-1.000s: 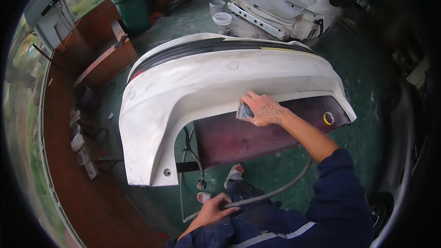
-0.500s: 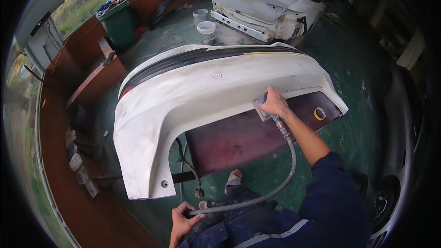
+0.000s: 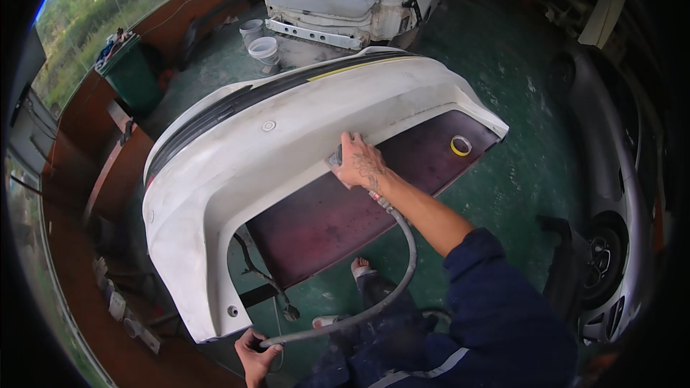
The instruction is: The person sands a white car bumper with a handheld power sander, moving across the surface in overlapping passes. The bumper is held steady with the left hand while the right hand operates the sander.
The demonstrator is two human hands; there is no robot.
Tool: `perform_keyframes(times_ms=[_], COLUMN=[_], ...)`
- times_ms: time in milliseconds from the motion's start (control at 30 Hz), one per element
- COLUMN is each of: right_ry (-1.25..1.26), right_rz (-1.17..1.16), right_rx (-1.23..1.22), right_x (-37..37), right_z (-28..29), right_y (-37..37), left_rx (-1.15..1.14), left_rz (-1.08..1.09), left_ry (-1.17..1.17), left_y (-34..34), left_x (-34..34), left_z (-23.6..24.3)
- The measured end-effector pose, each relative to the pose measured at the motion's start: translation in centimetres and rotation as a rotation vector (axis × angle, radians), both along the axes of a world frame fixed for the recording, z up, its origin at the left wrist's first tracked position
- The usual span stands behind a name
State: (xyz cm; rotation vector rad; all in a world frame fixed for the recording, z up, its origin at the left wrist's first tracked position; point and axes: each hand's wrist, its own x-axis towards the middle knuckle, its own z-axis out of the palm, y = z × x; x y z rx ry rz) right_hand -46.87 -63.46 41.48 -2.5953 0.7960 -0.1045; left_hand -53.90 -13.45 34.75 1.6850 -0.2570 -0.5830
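Note:
A large white car bumper point(image 3: 223, 145) lies across the middle, with a black strip and a yellow tape line along its far side. My right hand point(image 3: 361, 165) is closed over a small hose-fed sander point(image 3: 336, 156), at the bumper's near inner edge. The hand hides most of the tool. From it a grey hose point(image 3: 412, 251) loops down and back to the left. My left hand point(image 3: 253, 358) grips that hose near the bumper's lower left end. Beneath the bumper is a dark red panel point(image 3: 309, 233), with a yellow tape roll point(image 3: 461, 146) on its right part.
A stripped white car point(image 3: 338, 0) stands at the back, with white buckets point(image 3: 264, 54) beside it. At left are a green bin point(image 3: 133, 75) and a low red-brown wall point(image 3: 72, 280). A grey car point(image 3: 611, 172) stands at right. A dark cable point(image 3: 251, 262) hangs below the bumper.
The view has turned, and the scene has shifted left. My right hand and the sander have moved left along the bumper's inner edge. My left hand still grips the hose.

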Motion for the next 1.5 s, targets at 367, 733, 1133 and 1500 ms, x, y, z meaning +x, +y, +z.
perform_keyframes(times_ms=[367, 733, 1133, 1500], right_ry=[0.120, 0.003, 0.000, 0.107], right_rz=[-0.143, -0.265, -0.012, -0.343], right_rx=[-0.053, -0.031, 0.155, 0.080], right_x=[-5.1, -11.8, -8.8, -12.9], right_z=[-1.9, -5.9, -1.1, -5.5], right_y=[-19.5, -34.1, -24.0, -40.2], left_rx=[-0.005, 0.131, 0.091, 0.213], left_rz=[-0.121, -0.180, -0.226, -0.334], left_ry=[0.127, 0.104, 0.068, 0.105], left_y=[-17.9, -27.0, -28.0, -38.5], left_x=[-4.4, -4.7, 3.3, -0.7], left_z=[1.5, -1.5, 0.9, 3.7])
